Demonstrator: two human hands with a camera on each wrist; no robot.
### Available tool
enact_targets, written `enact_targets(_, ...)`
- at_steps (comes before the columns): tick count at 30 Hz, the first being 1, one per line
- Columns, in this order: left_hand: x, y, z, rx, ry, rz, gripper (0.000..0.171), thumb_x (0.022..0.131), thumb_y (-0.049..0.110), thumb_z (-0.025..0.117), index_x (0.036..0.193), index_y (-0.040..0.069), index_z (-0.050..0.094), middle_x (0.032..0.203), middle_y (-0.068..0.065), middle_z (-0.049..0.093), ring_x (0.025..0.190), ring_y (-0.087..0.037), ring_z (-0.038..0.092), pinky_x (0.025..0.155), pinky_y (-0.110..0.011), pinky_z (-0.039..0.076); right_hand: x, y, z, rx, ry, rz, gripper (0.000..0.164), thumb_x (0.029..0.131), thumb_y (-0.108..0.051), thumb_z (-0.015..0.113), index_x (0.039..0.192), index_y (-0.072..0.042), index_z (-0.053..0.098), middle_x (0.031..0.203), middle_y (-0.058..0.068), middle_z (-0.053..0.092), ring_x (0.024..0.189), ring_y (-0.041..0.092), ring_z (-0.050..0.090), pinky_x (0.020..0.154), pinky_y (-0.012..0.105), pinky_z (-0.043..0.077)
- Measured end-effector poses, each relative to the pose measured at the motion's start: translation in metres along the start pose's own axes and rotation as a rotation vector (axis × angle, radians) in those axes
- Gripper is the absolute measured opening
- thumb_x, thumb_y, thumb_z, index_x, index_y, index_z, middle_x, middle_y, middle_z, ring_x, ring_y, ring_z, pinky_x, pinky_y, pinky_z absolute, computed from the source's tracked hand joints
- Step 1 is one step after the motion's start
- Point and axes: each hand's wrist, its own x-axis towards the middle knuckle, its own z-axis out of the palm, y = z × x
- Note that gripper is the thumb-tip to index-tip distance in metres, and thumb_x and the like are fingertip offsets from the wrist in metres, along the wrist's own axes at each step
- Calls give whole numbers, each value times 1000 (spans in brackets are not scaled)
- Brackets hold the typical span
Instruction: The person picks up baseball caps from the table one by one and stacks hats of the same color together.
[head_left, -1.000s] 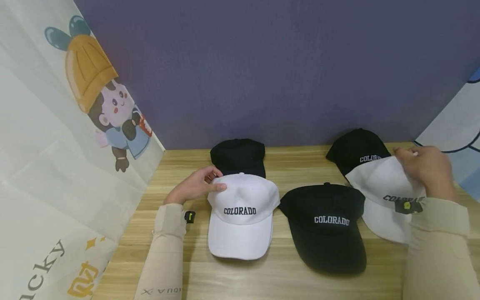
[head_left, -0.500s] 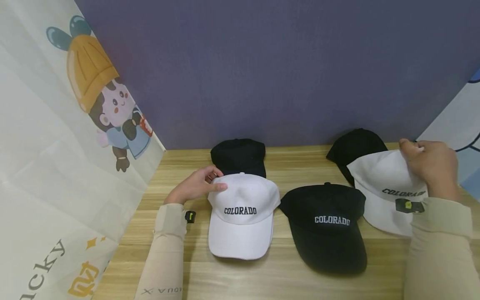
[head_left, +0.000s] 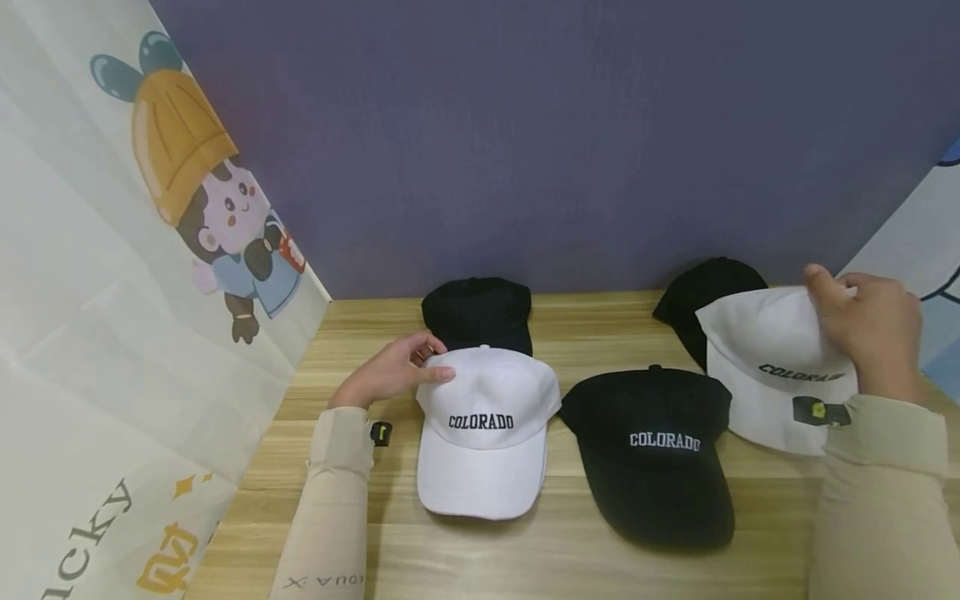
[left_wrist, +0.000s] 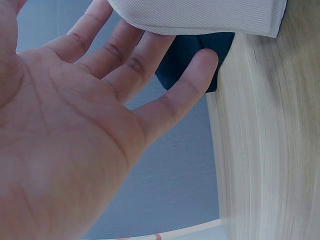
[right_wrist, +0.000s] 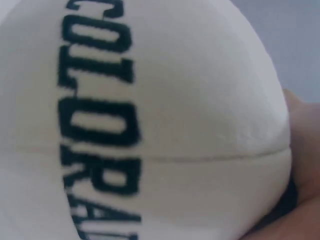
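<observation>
In the head view, a white baseball cap [head_left: 482, 433] lettered COLORADO stands at the middle, and my left hand [head_left: 393, 367] holds its crown at the upper left, thumb on the front and fingers behind. The left wrist view shows my left hand [left_wrist: 100, 110] with fingers passing behind the cap's fabric [left_wrist: 210, 15]. At the right, my right hand [head_left: 873, 329] grips another white baseball cap [head_left: 780, 342] by its crown top, thumb raised. That cap's crown [right_wrist: 200, 90] fills the right wrist view; most of the gripping fingers are hidden.
A black COLORADO cap [head_left: 652, 458] lies between the two white ones. Behind them, another black cap [head_left: 476, 312] and a partly covered black cap [head_left: 697, 292] stand against the dark wall [head_left: 555, 150]. Wood-grain table [head_left: 600, 325] runs to printed side panels.
My right hand has moved up and back with its white cap, which now covers the lettering of the black cap behind. My left hand and its cap have stayed put.
</observation>
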Motion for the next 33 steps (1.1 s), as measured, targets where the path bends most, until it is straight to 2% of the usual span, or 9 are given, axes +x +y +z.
enact_targets(2,0,0,0,0,-1,0,44,75,49,78,107,22,62,107,-4,58,97,-24,53,83,-36,44,0,0,0,19,-3,23,75,95,-63,29,78,4,57,84,29,57,84,41,47,58,40,35)
enact_targets(5,-1,0,0,2,-2,0,44,76,50,77,107,23,62,107,-4,57,98,-24,53,83,-36,44,-1,1,0,75,-18,55,85,94,-65,27,110,13,56,115,38,52,99,49,48,64,49,41)
enact_targets(7,-2,1,-1,3,-4,0,43,76,49,77,107,23,62,107,-4,57,98,-24,53,84,-36,45,-2,1,0,118,-10,59,86,95,-65,28,118,14,52,120,40,49,102,52,47,69,56,41)
enact_targets(10,-3,2,-1,4,-5,1,43,77,49,77,107,23,62,108,-4,57,98,-24,52,84,-36,44,-3,1,-1,171,-13,50,86,95,-64,29,120,16,47,122,41,46,102,54,46,75,63,39)
enact_targets(17,-2,3,-1,-1,-8,4,42,77,48,77,107,22,61,108,-5,57,99,-24,52,84,-36,45,-5,-4,-6,253,-50,8,79,99,-54,30,129,19,35,129,43,38,109,56,40,84,67,34)
enact_targets(24,-1,2,-1,8,-6,7,43,77,48,77,107,22,62,107,-4,57,98,-24,52,84,-36,44,-10,-12,-10,312,-79,2,80,99,-52,27,135,19,25,139,43,29,121,57,33,95,70,29)
enact_targets(29,-1,2,-1,5,-7,12,43,77,48,77,106,22,62,106,-4,57,97,-24,53,84,-36,44,-12,-19,-13,346,-73,-31,68,102,-42,27,134,18,26,142,40,28,126,55,28,102,68,24)
enact_targets(31,-2,2,-1,7,-7,9,43,77,48,77,106,22,62,106,-4,57,97,-24,53,84,-36,44,-14,-21,-12,369,-70,-47,53,102,-39,29,128,7,38,140,37,29,126,51,28,103,65,24)
enact_targets(33,-3,2,-1,10,-8,4,43,76,49,77,107,22,62,107,-4,57,97,-23,53,84,-36,44,-15,-22,-11,380,-60,-59,32,101,-38,31,117,-14,44,137,32,32,125,46,29,102,60,27)
